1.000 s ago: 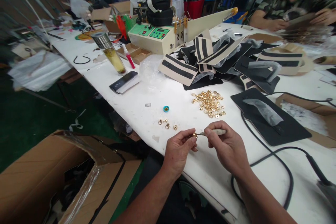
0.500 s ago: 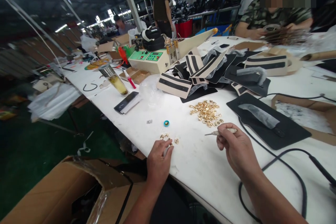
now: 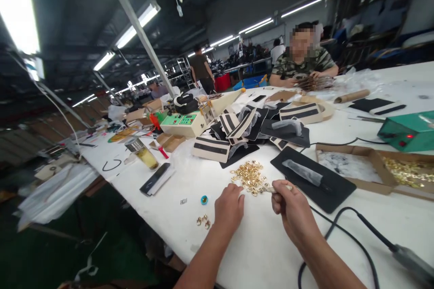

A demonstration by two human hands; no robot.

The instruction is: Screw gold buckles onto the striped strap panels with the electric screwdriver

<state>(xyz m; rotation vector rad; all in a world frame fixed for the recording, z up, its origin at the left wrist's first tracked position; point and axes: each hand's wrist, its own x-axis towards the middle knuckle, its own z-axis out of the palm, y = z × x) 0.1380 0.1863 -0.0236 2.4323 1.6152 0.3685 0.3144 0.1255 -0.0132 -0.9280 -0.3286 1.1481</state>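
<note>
- While the L hand (image 3: 229, 205) reaches to the nr edge of a heap of small, shiny, gold-coloured metal fittings (image 3: 248, 175), the R hand (image 3: 289, 202) grips a slim hand tool w/ an off-white handle (image 3: 281, 188).
- Step in hand, my reading: picking a pc from the heap, tool at the ready.
- Next move, prob.: calls for L thumb + index to close on one fitting and part it from its neighbours, tool tip clear of those fingers.
- L hand: fingers part-curled, thumb apart from index; whether it has hold of a fitting, can't tell.
- R hand: closed, thumb + fingers pinching the handle.
- Tool: at R side of heap. Working end points L, twd the heap; long axis approx side to side in view, dipping slightly twd the tip. Tip hard to pick out vs gold pcs, so contact unclear.
- Heap: on the flat white tabletop (image 3: 257, 244), ahead of both hands, L of a flat black panel w/ a plastic-wrapped handle (image 3: 315, 193). Pcs lie every which way, no common axis.
- Apart from heap: a few gold-coloured fittings w/ rings (image 3: 207, 224), L of the L wrist; small, round, bright-blue container (image 3: 204, 200) just beyond them.
</note>
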